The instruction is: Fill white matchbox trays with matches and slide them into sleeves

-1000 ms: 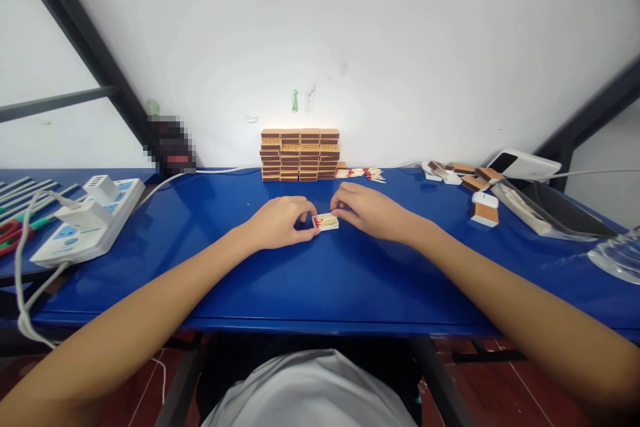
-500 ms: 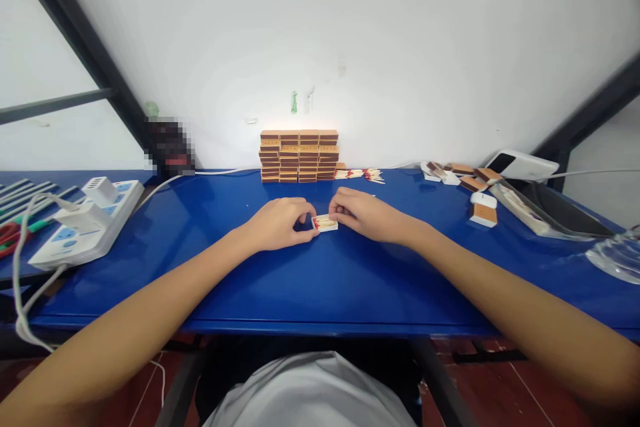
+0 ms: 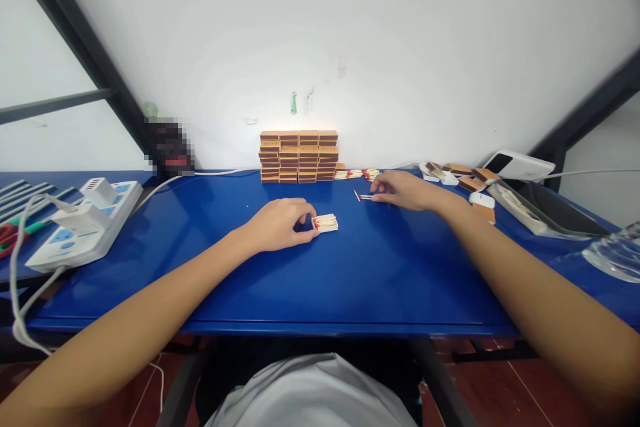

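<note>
My left hand (image 3: pixel 287 223) rests on the blue table, its thumb and fingers closed around the left end of an open matchbox tray (image 3: pixel 329 230). The white tray lies flat, with several red-tipped matches (image 3: pixel 326 221) inside. Farther back and to the right, my right hand (image 3: pixel 400 190) is low over the table. Its thumb and fingertips meet the stick ends of a couple of loose matches (image 3: pixel 365 197), red heads pointing left. Another match (image 3: pixel 357 195) lies slanted just left of them.
Stacked matchboxes (image 3: pixel 299 157) stand against the wall, with match piles (image 3: pixel 350 174) beside them. Loose box parts (image 3: pixel 457 173), a white device (image 3: pixel 520 165), a small white case (image 3: pixel 482 200) and a dark pouch (image 3: pixel 555 207) lie right. A power strip (image 3: pixel 85 227) sits left.
My right hand has left the matchbox tray and moved back and right to the loose matches, uncovering the matches in the tray. My left hand has stayed at the tray.
</note>
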